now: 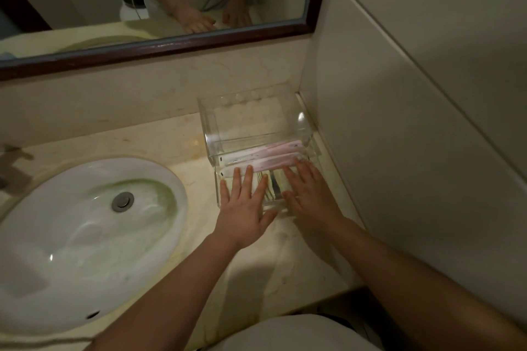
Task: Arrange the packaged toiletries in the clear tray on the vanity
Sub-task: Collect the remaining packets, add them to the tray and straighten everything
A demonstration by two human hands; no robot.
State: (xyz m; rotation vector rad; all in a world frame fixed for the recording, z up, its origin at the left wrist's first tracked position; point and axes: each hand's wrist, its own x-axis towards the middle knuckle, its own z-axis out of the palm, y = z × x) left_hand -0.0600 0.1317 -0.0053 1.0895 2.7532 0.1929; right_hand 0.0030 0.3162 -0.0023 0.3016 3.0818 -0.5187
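Two bare hands lie flat, palms down, over the near part of the clear tray [258, 134], which sits on the bench [159, 139] in the far right corner, close to the tiled side wall [413, 94]. The left hand [243, 208] has its fingers spread, fingertips reaching toward the middle of the tray and thumb pointing right. The right hand [309, 194] is just beside it, fingers also spread and loosely extended; neither hand grips anything. Between the two hands some thin packets [272, 184] with a dark stripe show through the tray's near section, too blurred to identify. Just beyond the fingertips, two long pink and white packaged toiletries [265, 155] lie side by side across the tray, running left to right. The tray's far section looks bare. A white oval sink [71, 236] with a metal drain [122, 201] fills the left side. A dark-framed mirror [159, 48] runs along the far wall and reflects both hands.
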